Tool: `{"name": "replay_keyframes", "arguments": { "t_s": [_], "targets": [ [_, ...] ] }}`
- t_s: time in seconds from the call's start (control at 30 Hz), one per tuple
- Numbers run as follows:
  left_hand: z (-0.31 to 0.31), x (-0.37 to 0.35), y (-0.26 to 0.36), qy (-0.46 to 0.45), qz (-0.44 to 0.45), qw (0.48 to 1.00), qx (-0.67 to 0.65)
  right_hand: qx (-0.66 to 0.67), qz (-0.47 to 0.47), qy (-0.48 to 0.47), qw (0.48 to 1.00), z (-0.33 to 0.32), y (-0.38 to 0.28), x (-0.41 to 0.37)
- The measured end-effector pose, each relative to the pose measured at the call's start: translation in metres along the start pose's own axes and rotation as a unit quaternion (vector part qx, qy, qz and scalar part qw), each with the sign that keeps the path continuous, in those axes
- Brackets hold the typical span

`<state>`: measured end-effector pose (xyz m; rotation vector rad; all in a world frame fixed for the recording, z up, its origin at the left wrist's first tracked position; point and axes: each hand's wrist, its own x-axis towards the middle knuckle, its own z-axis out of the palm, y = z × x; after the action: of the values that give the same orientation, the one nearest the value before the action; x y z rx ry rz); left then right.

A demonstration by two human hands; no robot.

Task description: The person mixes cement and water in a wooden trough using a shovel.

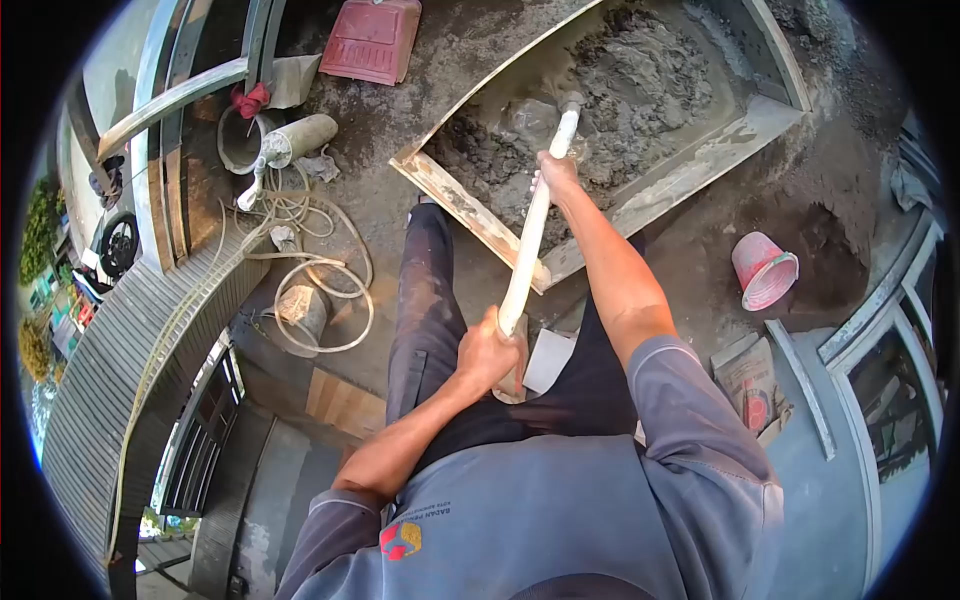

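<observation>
My left hand [490,352] is closed round the lower end of a long pale handle, close to my waist. Farther up the same shaft, my right hand [558,174] grips it with the arm stretched forward. The handle belongs to a hoe [530,245], whose head is coated in grey and partly sunk in wet mortar [650,75], so its blade shows only in part. Around the mortar stands a shallow wooden mixing trough [700,150] with raised board sides. Its near corner lies just in front of my legs.
A pink bucket [765,272] lies tilted on the right, near a torn cement bag [750,390]. At left are a coiled hose [345,290], a bucket [304,318] and a tipped cylindrical container [303,138]. A red plastic piece [372,40] lies beyond. Window frames [885,385] stand at right.
</observation>
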<state>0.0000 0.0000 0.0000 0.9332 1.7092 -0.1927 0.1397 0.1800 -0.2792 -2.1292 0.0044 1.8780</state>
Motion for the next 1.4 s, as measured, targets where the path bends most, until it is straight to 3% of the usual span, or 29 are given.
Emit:
{"name": "replay_keyframes", "arguments": {
  "t_s": [0.1,0.33,0.53,0.77,0.9,1.0,1.13,1.2,1.3,1.4],
  "targets": [
    [-0.01,-0.01,-0.007,0.01,-0.01,1.0,-0.003,0.008,0.031,-0.036,0.999,0.022,0.033,0.006],
    [-0.016,-0.031,0.046,-0.069,-0.044,0.996,-0.039,0.017,0.089,-0.083,0.992,-0.015,0.056,0.015],
    [-0.027,-0.055,0.132,-0.121,0.006,0.993,0.013,0.076,0.161,-0.168,0.97,-0.059,0.029,-0.006],
    [-0.063,-0.084,0.189,-0.161,0.081,0.983,0.025,0.153,0.101,-0.127,0.975,-0.107,-0.029,-0.063],
    [-0.074,-0.078,0.172,-0.185,0.107,0.975,0.061,0.201,0.046,-0.081,0.975,-0.129,-0.063,-0.079],
    [-0.083,-0.039,0.114,-0.183,0.128,0.972,0.071,0.209,-0.018,-0.024,0.977,-0.12,-0.067,-0.066],
    [-0.059,0.07,-0.037,-0.053,0.105,0.99,0.078,0.239,-0.098,0.02,0.966,-0.073,-0.042,-0.037],
    [-0.043,0.134,-0.092,-0.052,0.047,0.99,0.124,0.26,-0.12,0.021,0.958,-0.053,-0.028,-0.024],
    [-0.025,0.18,-0.123,0.024,0.02,0.992,0.122,0.284,-0.178,0.043,0.941,-0.035,-0.02,-0.029],
    [-0.029,0.172,-0.134,0.044,0.107,0.986,0.118,0.246,-0.217,0.053,0.943,-0.035,-0.028,-0.062]
  ]
}}
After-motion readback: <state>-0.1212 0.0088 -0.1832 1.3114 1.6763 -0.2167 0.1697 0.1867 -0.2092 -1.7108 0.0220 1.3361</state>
